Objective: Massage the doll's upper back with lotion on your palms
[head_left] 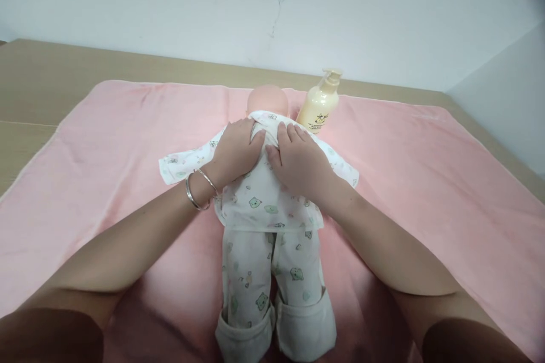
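Live from the head view: we have the doll on the pink blanket, head near the far edge, pump bottle just right of it. Top and trousers are already on. Our left hand lies on the upper top, fingers together, thumb apart; our right hand matches, fingers slightly spread. What's left, we can't tell.

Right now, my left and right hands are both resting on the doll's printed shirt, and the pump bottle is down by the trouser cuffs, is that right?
Not quite: the head view shows the pump bottle beside the doll's head, not by the trouser cuffs. Your left hand and right hand do rest on the printed shirt.
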Tool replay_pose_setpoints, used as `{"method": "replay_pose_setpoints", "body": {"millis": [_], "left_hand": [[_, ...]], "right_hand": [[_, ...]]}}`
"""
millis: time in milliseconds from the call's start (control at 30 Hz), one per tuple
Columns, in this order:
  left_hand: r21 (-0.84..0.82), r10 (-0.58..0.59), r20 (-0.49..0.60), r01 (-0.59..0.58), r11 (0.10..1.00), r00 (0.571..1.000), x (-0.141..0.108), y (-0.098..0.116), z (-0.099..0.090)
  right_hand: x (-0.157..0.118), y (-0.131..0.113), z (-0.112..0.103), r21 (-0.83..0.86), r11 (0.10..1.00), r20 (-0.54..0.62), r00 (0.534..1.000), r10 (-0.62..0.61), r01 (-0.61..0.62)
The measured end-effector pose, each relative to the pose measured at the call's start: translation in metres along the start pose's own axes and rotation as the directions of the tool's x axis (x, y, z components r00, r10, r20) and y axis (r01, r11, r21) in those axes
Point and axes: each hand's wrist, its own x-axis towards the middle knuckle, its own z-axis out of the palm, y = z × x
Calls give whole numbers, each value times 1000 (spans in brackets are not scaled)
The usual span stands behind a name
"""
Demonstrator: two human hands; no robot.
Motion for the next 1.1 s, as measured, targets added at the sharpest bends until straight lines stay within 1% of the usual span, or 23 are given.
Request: {"method": "replay_pose_setpoints", "body": {"millis": [67, 233, 400, 533, 600, 633, 700, 800, 867, 933, 1033, 1100], "left_hand": [[28, 21, -30, -20, 999, 999, -2, 0, 3], [120, 146, -125, -131, 984, 981, -22, 10, 11], [123, 142, -144, -125, 985, 979, -35, 21, 17], [90, 167, -150, -155, 984, 974, -28, 18, 15], [52, 150, -108, -145, 988, 983, -19, 12, 10], [28, 124, -78, -122, 992, 989, -14, 9, 7], [-26, 46, -28, -46, 999, 999, -5, 4, 1], [-81, -46, -11, 44, 996, 999, 2, -1, -2], [-82, -56, -30, 53, 995, 998, 3, -2, 0], [-72, -36, -64, 31, 997, 997, 1, -2, 4], [-66, -8, -99, 1, 998, 995, -1, -2, 8], [-66, -7, -101, 1, 998, 995, -2, -2, 9]], "right_hand": [[6, 7, 0, 53, 998, 11, 1000, -21, 20], [24, 24, 2, 174, 984, 52, 998, -33, 24], [26, 24, 5, 152, 988, 22, 1000, -16, 12], [19, 14, 7, 99, 995, 9, 1000, 19, -20], [12, 8, 7, 85, 996, -11, 1000, 21, -20], [8, 5, 7, 84, 996, -25, 1000, 15, -13], [-1, -2, 4, 88, 996, -41, 999, -2, 5], [-7, -7, -3, 98, 995, -12, 1000, -8, 9], [-3, -5, -6, 129, 992, 18, 1000, 3, -6], [7, -1, -6, 186, 982, 17, 1000, 25, -28], [24, 8, 0, 255, 966, -33, 998, 59, -49], [30, 11, 7, 262, 964, -80, 994, 68, -45]]}}
